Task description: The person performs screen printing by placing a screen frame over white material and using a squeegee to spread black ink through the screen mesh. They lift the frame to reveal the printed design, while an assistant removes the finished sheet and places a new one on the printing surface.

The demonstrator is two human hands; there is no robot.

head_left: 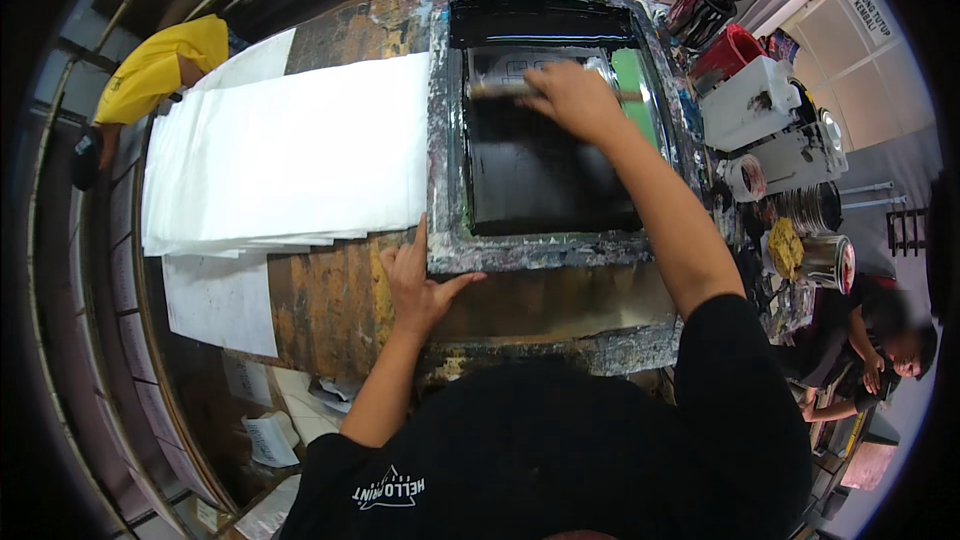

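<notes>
Right hand (572, 98): fingers curled over a squeegee (500, 90), gripping its wooden handle, arm stretched forward across the screen (540, 175). Squeegee lies crosswise near the screen's far end. Mesh coated in glossy black ink; frame (445, 140) rectangular, crusted with dried paint, resting on a stained, rust-coloured table (330, 300). Left hand (415, 285): flat, fingers spread, holding nothing, pressed at the frame's near-left corner. White sheets (290, 155) stacked just left of the frame.
</notes>
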